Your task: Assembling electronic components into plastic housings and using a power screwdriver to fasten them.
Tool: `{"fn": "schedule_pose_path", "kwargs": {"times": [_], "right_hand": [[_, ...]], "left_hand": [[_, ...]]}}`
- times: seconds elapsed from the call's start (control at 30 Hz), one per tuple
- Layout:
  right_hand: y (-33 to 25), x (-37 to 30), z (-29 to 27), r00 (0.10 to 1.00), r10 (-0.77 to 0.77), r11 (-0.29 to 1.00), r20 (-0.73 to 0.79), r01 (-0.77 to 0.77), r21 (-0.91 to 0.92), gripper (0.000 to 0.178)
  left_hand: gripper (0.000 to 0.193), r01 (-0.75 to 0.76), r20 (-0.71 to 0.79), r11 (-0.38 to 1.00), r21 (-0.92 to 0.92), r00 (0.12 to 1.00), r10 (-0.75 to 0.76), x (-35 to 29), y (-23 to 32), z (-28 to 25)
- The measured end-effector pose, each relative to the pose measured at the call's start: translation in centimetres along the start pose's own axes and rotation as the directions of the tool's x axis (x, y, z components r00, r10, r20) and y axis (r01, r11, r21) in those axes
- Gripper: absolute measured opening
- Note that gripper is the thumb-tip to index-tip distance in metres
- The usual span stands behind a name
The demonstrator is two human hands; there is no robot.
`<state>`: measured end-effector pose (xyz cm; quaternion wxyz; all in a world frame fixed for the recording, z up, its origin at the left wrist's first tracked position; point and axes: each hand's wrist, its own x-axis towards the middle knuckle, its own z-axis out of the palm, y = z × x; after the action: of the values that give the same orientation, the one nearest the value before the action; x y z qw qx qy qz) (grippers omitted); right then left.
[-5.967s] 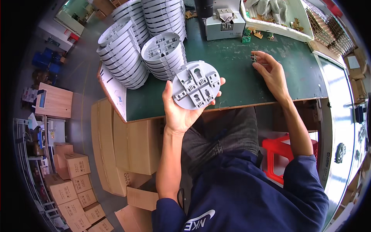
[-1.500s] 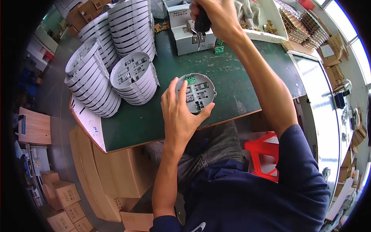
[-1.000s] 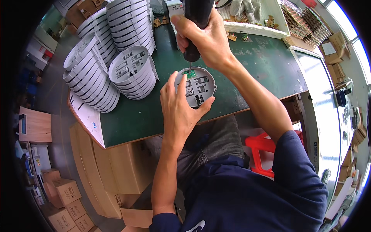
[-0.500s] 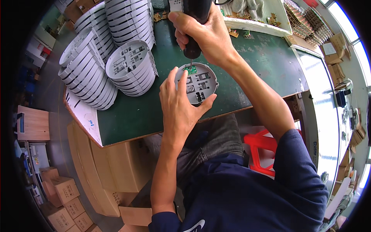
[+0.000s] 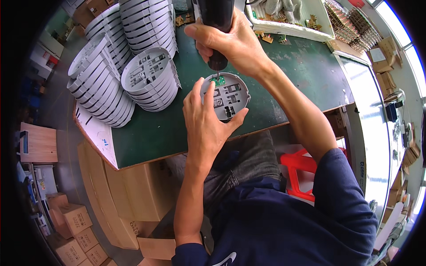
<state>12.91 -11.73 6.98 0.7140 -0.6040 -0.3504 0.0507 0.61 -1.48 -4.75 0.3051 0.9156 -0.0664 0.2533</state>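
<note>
Two hands working: left hand (image 5: pixel 205 124) fingers are spreading wide around the gray round housing (image 5: pixel 242 96), bracing its rim; right hand (image 5: pixel 237 44) is gripping a black power driver (image 5: pixel 216 15), its long axis standing near upright. Bit is pointing down onto the green circuit board (image 5: pixel 221 80), which is lying inside the housing's far edge, just beyond left fingertips; screw contact too small to tell. Gray housing stacks (image 5: pixel 153 95) are standing leftward.

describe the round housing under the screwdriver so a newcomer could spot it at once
On the green worktable, near its front edge, the left hand steadies a round grey plastic housing. Unlike the stacked grey housings to its left, it sits apart, with a small green circuit board inside its far edge, under the black screwdriver.
</note>
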Motion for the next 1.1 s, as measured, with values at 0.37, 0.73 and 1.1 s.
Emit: {"fn": "schedule_pose_path", "kwargs": {"times": [0.37,0.73,1.1], "right_hand": [[0.3,0.4,-0.3,0.996,0.042,0.999,0.075,-0.044,0.023,0.036],[1.4,0.7,0.2,0.996,-0.09,0.987,0.023,0.092,-0.131,0.039],[0.9,0.1,0.7,0.996,-0.085,0.991,-0.009,0.083,-0.1,0.048]], "left_hand": [[0.085,0.0,-0.004,1.0,-0.023,1.0,0.0,0.2,0.1,-0.1],[0.083,0.004,-0.049,1.0,-0.003,0.999,-0.004,0.0,0.1,0.1],[0.085,0.006,-0.044,1.0,0.019,0.999,-0.006,0.0,-0.2,0.4]]}}
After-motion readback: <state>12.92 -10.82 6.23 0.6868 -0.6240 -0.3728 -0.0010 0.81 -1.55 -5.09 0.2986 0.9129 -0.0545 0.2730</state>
